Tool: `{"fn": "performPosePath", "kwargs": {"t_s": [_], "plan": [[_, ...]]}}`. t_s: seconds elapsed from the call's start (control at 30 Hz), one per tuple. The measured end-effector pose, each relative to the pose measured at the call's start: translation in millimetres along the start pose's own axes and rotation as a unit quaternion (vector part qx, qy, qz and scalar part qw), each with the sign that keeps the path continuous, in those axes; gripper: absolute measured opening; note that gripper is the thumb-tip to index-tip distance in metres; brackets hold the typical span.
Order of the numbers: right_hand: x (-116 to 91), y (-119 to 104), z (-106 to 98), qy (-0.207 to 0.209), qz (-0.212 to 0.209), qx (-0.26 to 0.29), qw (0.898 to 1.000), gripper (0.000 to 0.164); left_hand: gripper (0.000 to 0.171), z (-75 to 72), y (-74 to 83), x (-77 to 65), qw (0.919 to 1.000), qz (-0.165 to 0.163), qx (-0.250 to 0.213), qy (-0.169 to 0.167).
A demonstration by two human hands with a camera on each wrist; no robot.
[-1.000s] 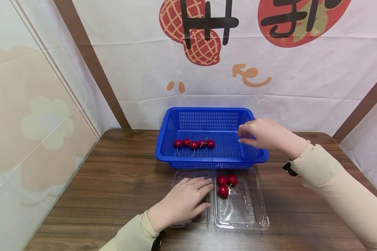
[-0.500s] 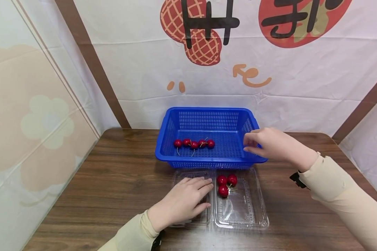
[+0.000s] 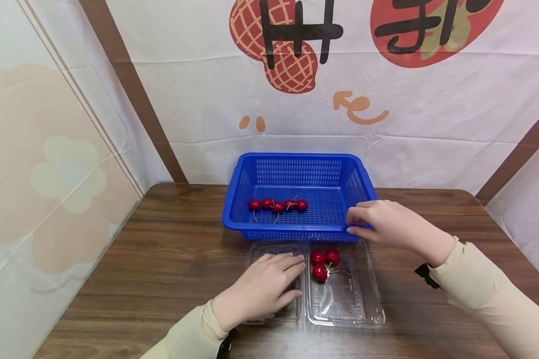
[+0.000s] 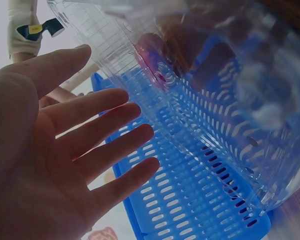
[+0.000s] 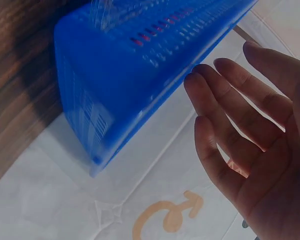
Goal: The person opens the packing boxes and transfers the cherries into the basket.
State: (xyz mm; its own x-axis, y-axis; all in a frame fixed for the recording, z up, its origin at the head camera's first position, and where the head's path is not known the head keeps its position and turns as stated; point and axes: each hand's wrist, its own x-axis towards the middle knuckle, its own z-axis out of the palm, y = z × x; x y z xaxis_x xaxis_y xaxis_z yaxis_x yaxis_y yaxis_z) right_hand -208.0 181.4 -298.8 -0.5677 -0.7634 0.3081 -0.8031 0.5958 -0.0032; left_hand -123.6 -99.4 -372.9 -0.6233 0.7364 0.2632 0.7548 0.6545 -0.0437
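Note:
My left hand (image 3: 262,286) lies over the left half of a clear plastic clamshell box (image 3: 373,304), fingers spread and fairly straight; the left wrist view shows its fingers (image 4: 120,140) beside the clear plastic wall. Three red cherries (image 3: 319,272) with stems sit at the back left of the box's right half. Over the front right corner of a blue plastic basket (image 3: 233,209) hovers my right hand (image 3: 388,222). Its fingers (image 5: 225,95) are loosely bent with nothing seen between them. Several more cherries (image 3: 278,207) lie in a row on the basket floor, towards its left.
The basket stands directly behind the clamshell on a dark wooden table (image 3: 175,254). Behind the table hangs a printed white cloth (image 3: 197,89), and another pale cloth (image 3: 49,209) borders the left side.
My right hand has moved from above the basket's right side towards me and slightly right, to its front right corner. My left hand and the cherries have stayed put.

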Motion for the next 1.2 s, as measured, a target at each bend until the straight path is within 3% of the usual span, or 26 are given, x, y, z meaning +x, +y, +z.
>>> {"fn": "performPosePath", "kwargs": {"t_s": [0.27,0.57,1.2], "plan": [[-5.4,-8.2,7.1,0.013,-0.005,-0.004,1.0,0.009,0.049,1.1,-0.3,0.3,1.0,0.0,-0.001,0.001],[-4.9,-20.7,12.6,0.045,-0.054,-0.01,0.997,0.012,0.049,2.0,-1.3,1.1,1.0,0.003,-0.003,0.008],[-10.7,-34.4,43.9,-0.015,-0.078,0.019,0.997,0.009,0.049,1.2,-1.3,1.3,1.0,0.003,0.002,0.001]]}}
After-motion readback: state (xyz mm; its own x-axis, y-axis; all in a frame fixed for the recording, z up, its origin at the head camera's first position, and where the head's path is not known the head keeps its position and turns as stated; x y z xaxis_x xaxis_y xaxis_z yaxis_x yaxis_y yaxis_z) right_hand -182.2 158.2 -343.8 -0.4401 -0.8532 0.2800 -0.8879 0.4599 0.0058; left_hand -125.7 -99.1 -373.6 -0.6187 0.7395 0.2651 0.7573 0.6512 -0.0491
